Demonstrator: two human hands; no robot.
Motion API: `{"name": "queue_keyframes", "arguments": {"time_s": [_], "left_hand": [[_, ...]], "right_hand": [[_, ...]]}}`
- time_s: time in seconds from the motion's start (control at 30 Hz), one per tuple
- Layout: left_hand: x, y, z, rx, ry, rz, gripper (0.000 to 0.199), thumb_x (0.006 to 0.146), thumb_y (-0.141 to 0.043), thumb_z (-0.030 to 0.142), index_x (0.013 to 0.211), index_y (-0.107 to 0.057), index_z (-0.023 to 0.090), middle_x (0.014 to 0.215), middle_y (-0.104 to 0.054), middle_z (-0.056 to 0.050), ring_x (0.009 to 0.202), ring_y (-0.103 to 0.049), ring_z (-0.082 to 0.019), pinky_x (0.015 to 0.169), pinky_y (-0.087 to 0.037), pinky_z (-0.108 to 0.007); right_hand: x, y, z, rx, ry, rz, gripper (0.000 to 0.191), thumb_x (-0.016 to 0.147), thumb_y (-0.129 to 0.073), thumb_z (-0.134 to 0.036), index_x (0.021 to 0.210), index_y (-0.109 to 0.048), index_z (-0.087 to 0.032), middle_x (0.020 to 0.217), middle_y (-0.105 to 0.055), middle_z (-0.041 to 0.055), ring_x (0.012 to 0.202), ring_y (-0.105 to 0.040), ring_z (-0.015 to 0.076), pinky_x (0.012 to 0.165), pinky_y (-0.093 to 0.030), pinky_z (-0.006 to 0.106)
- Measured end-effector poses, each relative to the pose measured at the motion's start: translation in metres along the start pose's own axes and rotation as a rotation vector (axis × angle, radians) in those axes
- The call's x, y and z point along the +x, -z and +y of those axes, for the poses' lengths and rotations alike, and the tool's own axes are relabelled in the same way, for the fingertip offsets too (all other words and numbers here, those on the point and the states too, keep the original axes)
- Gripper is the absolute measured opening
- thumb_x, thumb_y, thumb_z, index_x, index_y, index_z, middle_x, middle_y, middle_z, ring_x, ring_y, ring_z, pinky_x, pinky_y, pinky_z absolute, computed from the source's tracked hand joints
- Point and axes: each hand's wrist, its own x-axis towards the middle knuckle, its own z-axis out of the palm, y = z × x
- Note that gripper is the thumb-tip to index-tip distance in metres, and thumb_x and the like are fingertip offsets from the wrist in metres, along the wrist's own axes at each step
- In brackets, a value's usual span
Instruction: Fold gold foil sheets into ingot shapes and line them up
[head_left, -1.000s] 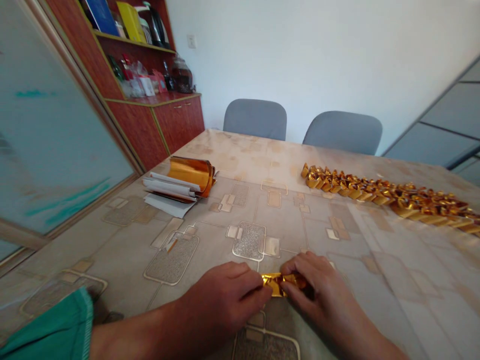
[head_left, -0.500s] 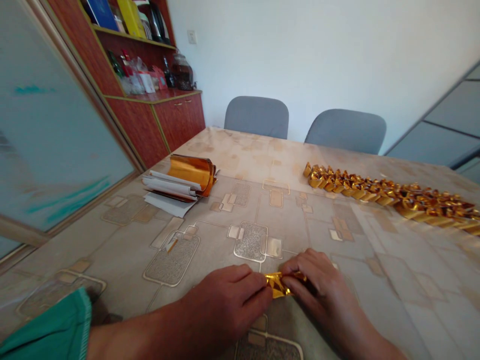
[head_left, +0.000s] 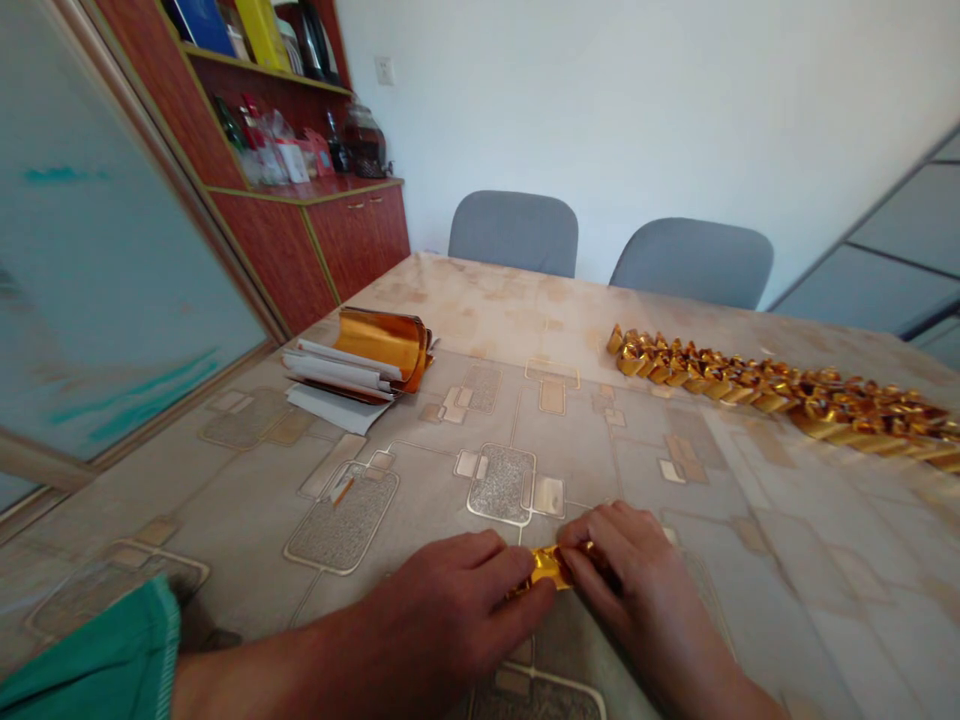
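Between my two hands, low over the near part of the table, is a small piece of folded gold foil paper [head_left: 550, 567]. My left hand [head_left: 469, 595] pinches its left end with thumb and fingers. The right end is gripped by my right hand [head_left: 630, 565], whose fingers hide that part of the fold. Only the shiny middle of the paper shows. Across the table at left lies a curled stack of gold foil sheets [head_left: 382, 350] with white backs. Rows of folded gold paper pieces [head_left: 750, 385] stand packed together at the right.
A patterned cloth covers the table [head_left: 585, 440]. A small scrap [head_left: 343, 490] lies on it left of centre. Two grey chairs [head_left: 514, 232] stand at the far edge. A red-brown cabinet [head_left: 352, 235] with bottles and a jar is at back left, beside a sliding glass door [head_left: 112, 250].
My hands have moved slightly closer together on the gold paper, with both thumbs and fingertips shifted along it. The stack and the rows of folded pieces stay where they were.
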Motion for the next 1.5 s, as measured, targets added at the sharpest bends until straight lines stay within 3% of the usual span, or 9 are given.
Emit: {"name": "queue_keyframes", "arguments": {"time_s": [0.27, 0.47, 0.87, 1.0, 1.1, 1.27, 1.4, 1.5], "left_hand": [[0.000, -0.004, 0.000, -0.006, -0.012, -0.021, 0.024, 0.096, -0.048, 0.012, 0.117, -0.059, 0.009, 0.093, -0.062, -0.007, 0.074, -0.054, -0.018, 0.064, -0.049, -0.029], [0.000, 0.000, 0.000, -0.005, -0.018, -0.050, 0.030, 0.098, -0.042, 0.014, 0.122, -0.059, 0.008, 0.133, -0.057, -0.013, 0.086, -0.056, -0.019, 0.075, -0.052, -0.031], [-0.001, -0.001, -0.001, -0.027, -0.038, -0.038, 0.031, 0.097, -0.044, 0.013, 0.125, -0.057, 0.007, 0.122, -0.064, -0.013, 0.087, -0.054, -0.022, 0.077, -0.050, -0.034], [0.000, -0.001, 0.000, -0.043, -0.007, -0.041, 0.030, 0.097, -0.045, 0.013, 0.125, -0.057, 0.010, 0.117, -0.065, -0.012, 0.085, -0.054, -0.021, 0.074, -0.048, -0.034], [0.000, 0.000, 0.000, -0.065, 0.014, -0.063, 0.026, 0.096, -0.046, 0.013, 0.120, -0.058, 0.012, 0.111, -0.065, -0.010, 0.083, -0.053, -0.021, 0.071, -0.046, -0.034], [-0.002, 0.003, -0.004, -0.132, 0.011, -0.091, 0.042, 0.089, -0.050, 0.008, 0.131, -0.052, 0.015, 0.122, -0.063, -0.009, 0.088, -0.053, -0.021, 0.077, -0.047, -0.033], [-0.005, 0.006, -0.008, -0.157, -0.016, -0.087, 0.045, 0.093, -0.048, 0.008, 0.136, -0.048, 0.017, 0.133, -0.059, -0.008, 0.094, -0.054, -0.021, 0.083, -0.045, -0.033], [-0.005, 0.006, -0.009, -0.162, -0.006, -0.092, 0.041, 0.094, -0.048, 0.010, 0.135, -0.050, 0.018, 0.130, -0.062, -0.008, 0.095, -0.054, -0.021, 0.084, -0.045, -0.034]], "right_hand": [[0.000, -0.002, -0.001, -0.054, 0.028, 0.038, 0.013, 0.089, -0.057, -0.012, 0.081, -0.057, -0.022, 0.076, -0.061, -0.0005, 0.073, -0.053, 0.0213, 0.070, -0.032, 0.034], [0.002, 0.002, -0.002, -0.073, -0.004, 0.038, 0.010, 0.089, -0.060, -0.017, 0.081, -0.059, -0.024, 0.079, -0.060, -0.0004, 0.078, -0.052, 0.0224, 0.074, -0.031, 0.036], [-0.004, 0.013, 0.017, -0.174, -0.084, 0.055, 0.005, 0.088, -0.064, -0.023, 0.088, -0.059, -0.022, 0.089, -0.060, 0.0025, 0.086, -0.051, 0.0256, 0.078, -0.033, 0.039], [-0.002, 0.015, 0.005, -0.212, 0.030, 0.059, 0.005, 0.089, -0.067, -0.023, 0.089, -0.062, -0.024, 0.085, -0.062, 0.0004, 0.083, -0.052, 0.0242, 0.076, -0.033, 0.038], [-0.003, 0.012, -0.003, -0.202, 0.129, -0.022, 0.005, 0.092, -0.064, -0.021, 0.088, -0.064, -0.024, 0.081, -0.064, -0.0007, 0.078, -0.053, 0.0222, 0.070, -0.035, 0.034], [-0.005, 0.010, 0.000, -0.174, 0.093, -0.078, 0.009, 0.095, -0.059, -0.019, 0.091, -0.066, -0.021, 0.084, -0.065, 0.0021, 0.080, -0.056, 0.0219, 0.069, -0.042, 0.032], [-0.010, 0.012, 0.002, -0.278, 0.128, -0.030, 0.009, 0.096, -0.058, -0.024, 0.097, -0.067, -0.022, 0.085, -0.068, 0.0020, 0.081, -0.057, 0.0228, 0.073, -0.044, 0.035], [-0.016, 0.011, -0.002, -0.392, 0.182, 0.049, 0.017, 0.098, -0.053, -0.021, 0.111, -0.064, -0.022, 0.091, -0.070, 0.0024, 0.084, -0.059, 0.0228, 0.087, -0.042, 0.042]]}}
